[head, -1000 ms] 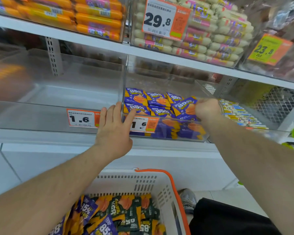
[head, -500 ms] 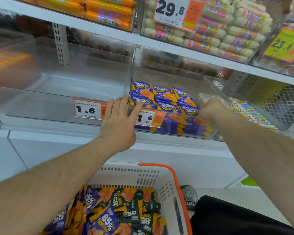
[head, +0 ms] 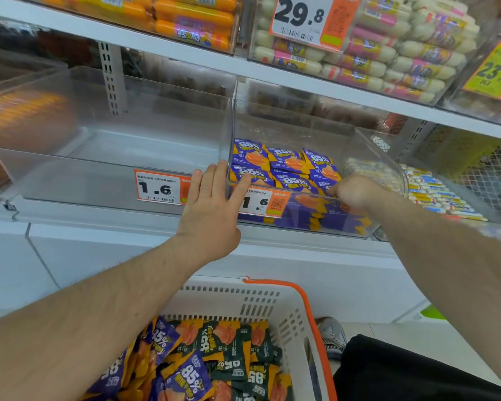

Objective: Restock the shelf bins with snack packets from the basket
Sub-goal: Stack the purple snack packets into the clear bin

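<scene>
Purple-and-orange snack packets point(head: 284, 163) lie in rows in the clear right bin point(head: 389, 180) on the middle shelf. My right hand point(head: 357, 191) reaches over that bin's front wall, its curled fingers closed on a purple packet point(head: 326, 185) at the front right of the stack. My left hand point(head: 211, 209) lies flat with straight fingers against the front walls where the two bins meet. Below, a white basket point(head: 272, 302) with an orange handle holds more purple packets point(head: 185, 377) and dark green packets point(head: 229, 342).
The clear left bin point(head: 128, 134) holds nothing and carries a 1.6 price tag point(head: 156, 188). Sausage packs point(head: 388, 53) fill the upper shelf. Small striped packets point(head: 434, 189) sit in the bin to the right. A shoe point(head: 331, 337) and dark trousers are beside the basket.
My right hand has lowered a purple packet from above the bin's front wall down onto the stack. The left hand has stayed on the bin fronts. The view has tilted slightly.
</scene>
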`<state>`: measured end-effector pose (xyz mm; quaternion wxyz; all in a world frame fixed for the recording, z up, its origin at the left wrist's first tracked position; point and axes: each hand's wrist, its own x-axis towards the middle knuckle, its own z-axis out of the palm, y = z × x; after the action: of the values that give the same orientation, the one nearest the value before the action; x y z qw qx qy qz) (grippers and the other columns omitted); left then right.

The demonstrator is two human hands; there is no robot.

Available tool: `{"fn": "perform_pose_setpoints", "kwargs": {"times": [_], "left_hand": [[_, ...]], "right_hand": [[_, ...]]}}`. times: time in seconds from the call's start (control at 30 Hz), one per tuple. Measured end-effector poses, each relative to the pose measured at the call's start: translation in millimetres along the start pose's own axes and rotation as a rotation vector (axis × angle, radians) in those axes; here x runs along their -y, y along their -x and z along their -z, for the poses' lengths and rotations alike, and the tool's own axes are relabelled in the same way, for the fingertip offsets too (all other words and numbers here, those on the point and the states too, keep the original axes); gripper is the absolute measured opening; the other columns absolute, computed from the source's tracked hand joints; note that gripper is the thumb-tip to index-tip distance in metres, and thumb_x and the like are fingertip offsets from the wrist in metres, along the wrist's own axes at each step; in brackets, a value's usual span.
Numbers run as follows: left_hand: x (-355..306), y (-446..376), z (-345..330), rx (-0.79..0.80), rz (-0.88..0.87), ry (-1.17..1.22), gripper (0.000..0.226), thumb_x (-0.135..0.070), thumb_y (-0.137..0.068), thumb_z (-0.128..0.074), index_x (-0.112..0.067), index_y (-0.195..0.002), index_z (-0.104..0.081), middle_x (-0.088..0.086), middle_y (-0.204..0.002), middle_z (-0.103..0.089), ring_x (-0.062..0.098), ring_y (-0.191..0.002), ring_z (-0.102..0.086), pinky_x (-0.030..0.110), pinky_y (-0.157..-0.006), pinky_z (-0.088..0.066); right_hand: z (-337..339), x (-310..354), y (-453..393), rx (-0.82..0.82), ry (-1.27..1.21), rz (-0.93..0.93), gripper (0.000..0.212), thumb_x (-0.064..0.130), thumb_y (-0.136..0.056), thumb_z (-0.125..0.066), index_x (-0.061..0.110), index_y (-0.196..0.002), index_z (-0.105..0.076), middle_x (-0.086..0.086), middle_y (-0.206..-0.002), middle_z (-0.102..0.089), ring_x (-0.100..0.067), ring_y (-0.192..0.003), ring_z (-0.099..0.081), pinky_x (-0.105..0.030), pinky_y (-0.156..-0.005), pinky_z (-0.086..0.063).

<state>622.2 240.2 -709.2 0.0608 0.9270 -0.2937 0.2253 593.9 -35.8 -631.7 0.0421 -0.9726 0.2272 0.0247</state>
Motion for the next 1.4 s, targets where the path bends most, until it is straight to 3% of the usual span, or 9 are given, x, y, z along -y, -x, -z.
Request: {"fn": "perform_pose_setpoints", "kwargs": {"times": [0.13, 0.23, 0.47, 0.63, 0.77, 0.9, 1.1, 1.23, 1.4], "left_hand": [[3.6, 11.8, -3.1, -0.032, -0.037, 0.052, 0.101, -0.022, -0.076, -0.068, -0.018, -0.156, -0.006, 0.027, -0.159, 0.002, 0.043, -0.147, 0.006, 0.049, -0.115, 0.01], [17.8, 32.1, -13.8, -0.159, -0.224, 0.116, 0.085, -0.013, -0.059, -0.07, -0.01, -0.139, -0.043, 0.025, -0.146, -0.035, 0.044, -0.133, -0.031, 0.057, -0.111, -0.023], [63.4, 76.2, -18.5, 0.775, -0.236, 0.138, 0.039, -0.029, -0.093, -0.051, -0.029, -0.131, -0.056, -0.003, -0.136, -0.056, 0.019, -0.124, -0.048, 0.039, -0.107, -0.034], [77.3, 96.0, -23.6, 0.89, -0.162, 0.177, 0.035, -0.029, -0.098, -0.049, -0.024, -0.133, -0.055, 0.001, -0.137, -0.054, 0.02, -0.116, -0.052, 0.031, -0.089, -0.04], [86.8, 101.7, -30.7, 0.946, -0.144, 0.16, 0.032, -0.029, -0.097, -0.049, -0.024, -0.128, -0.057, 0.004, -0.131, -0.057, 0.021, -0.104, -0.054, 0.029, -0.078, -0.039], [90.3, 102.5, -36.6, 0.969, -0.119, 0.172, 0.034, -0.03, -0.097, -0.047, -0.027, -0.13, -0.055, 0.001, -0.13, -0.057, 0.017, -0.099, -0.053, 0.029, -0.079, -0.042], [91.2, 104.4, -36.1, 0.989, -0.095, 0.192, 0.036, -0.03, -0.098, -0.047, -0.026, -0.133, -0.054, 0.0, -0.131, -0.056, 0.013, -0.094, -0.049, 0.027, -0.081, -0.043], [88.0, 101.2, -34.2, 0.999, -0.098, 0.204, 0.037, -0.03, -0.098, -0.047, -0.025, -0.134, -0.052, 0.001, -0.134, -0.054, 0.015, -0.098, -0.049, 0.026, -0.08, -0.038], [88.7, 89.5, -25.3, 0.975, -0.047, 0.273, 0.04, -0.028, -0.096, -0.051, -0.024, -0.136, -0.051, -0.003, -0.137, -0.052, 0.018, -0.121, -0.05, 0.032, -0.098, -0.041]], "right_hand": [[-14.1, 3.3, 16.2, -0.556, -0.196, 0.055, 0.039, 0.012, -0.082, -0.044, 0.006, -0.112, -0.068, -0.019, -0.115, -0.063, -0.038, -0.106, -0.056, -0.041, -0.087, -0.048], [-47.4, 35.2, 47.9, -1.028, -0.271, 0.354, 0.034, 0.013, -0.068, -0.047, 0.006, -0.093, -0.069, -0.017, -0.101, -0.062, -0.037, -0.094, -0.056, -0.043, -0.08, -0.043], [-200.7, 141.1, 128.9, 0.02, -0.761, 0.264, 0.021, 0.005, -0.089, -0.054, 0.013, -0.101, -0.069, 0.003, -0.088, -0.067, -0.014, -0.077, -0.06, -0.024, -0.074, -0.047], [-297.4, 174.6, 147.8, 0.68, -0.559, 0.022, 0.016, 0.011, -0.092, -0.049, 0.001, -0.089, -0.061, -0.004, -0.068, -0.047, -0.018, -0.052, -0.034, -0.031, -0.053, -0.031], [-338.6, 167.9, 161.4, 0.765, -0.267, -0.22, 0.028, 0.035, -0.089, -0.057, 0.009, -0.096, -0.051, 0.001, -0.059, -0.044, -0.015, -0.046, -0.037, -0.029, -0.053, -0.031], [-355.6, 158.6, 171.0, 0.593, 0.001, -0.233, 0.084, 0.059, -0.074, -0.069, 0.017, -0.139, -0.036, 0.0, -0.112, -0.065, -0.021, -0.102, -0.062, -0.036, -0.082, -0.039], [-366.5, 168.2, 164.7, 0.632, -0.174, -0.412, 0.073, 0.03, -0.08, -0.069, 0.015, -0.14, -0.031, -0.009, -0.121, -0.061, -0.032, -0.117, -0.052, -0.042, -0.1, -0.035], [-355.2, 169.5, 166.5, 0.672, -0.489, -0.421, 0.019, 0.011, -0.081, -0.066, 0.007, -0.099, -0.059, -0.01, -0.087, -0.061, -0.024, -0.077, -0.053, -0.033, -0.068, -0.042], [-295.5, 161.2, 151.2, 0.597, -0.609, -0.207, 0.032, 0.016, -0.093, -0.061, 0.004, -0.123, -0.06, -0.012, -0.098, -0.067, -0.022, -0.076, -0.064, -0.033, -0.061, -0.05]]}}
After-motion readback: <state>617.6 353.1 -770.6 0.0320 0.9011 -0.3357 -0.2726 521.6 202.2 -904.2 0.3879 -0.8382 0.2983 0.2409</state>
